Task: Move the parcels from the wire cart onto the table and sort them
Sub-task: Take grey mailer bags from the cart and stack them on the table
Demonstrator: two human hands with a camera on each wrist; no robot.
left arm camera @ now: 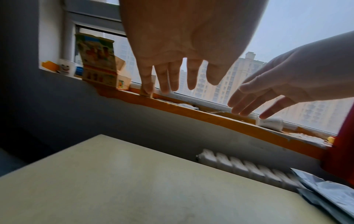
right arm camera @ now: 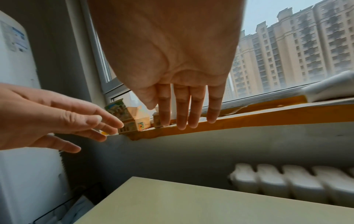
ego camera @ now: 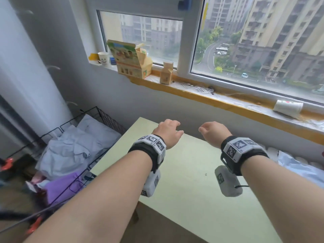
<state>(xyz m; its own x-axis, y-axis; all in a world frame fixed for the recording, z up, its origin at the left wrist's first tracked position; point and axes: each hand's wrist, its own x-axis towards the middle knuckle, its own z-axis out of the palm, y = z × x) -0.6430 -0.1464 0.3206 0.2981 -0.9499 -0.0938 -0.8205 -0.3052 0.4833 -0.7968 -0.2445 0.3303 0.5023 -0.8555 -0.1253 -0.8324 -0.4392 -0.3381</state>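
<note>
Both of my hands hover empty over the far end of the pale green table (ego camera: 189,190). The left hand (ego camera: 169,133) and the right hand (ego camera: 213,132) are a short way apart, fingers loose and nearly straight. To the left of the table stands the black wire cart (ego camera: 105,118). It holds crumpled grey-blue parcels (ego camera: 75,151) and a purple parcel (ego camera: 64,186). A grey parcel (ego camera: 301,170) lies at the table's right side, also seen in the left wrist view as the grey parcel (left arm camera: 329,195). The left wrist view shows my left hand (left arm camera: 182,63) with spread fingers.
A window sill (ego camera: 210,100) runs behind the table with an opened cardboard box (ego camera: 131,60), a small carton (ego camera: 166,73) and two paper cups. A white radiator (right arm camera: 287,181) sits below the sill. A tall white appliance (ego camera: 26,76) stands behind the cart.
</note>
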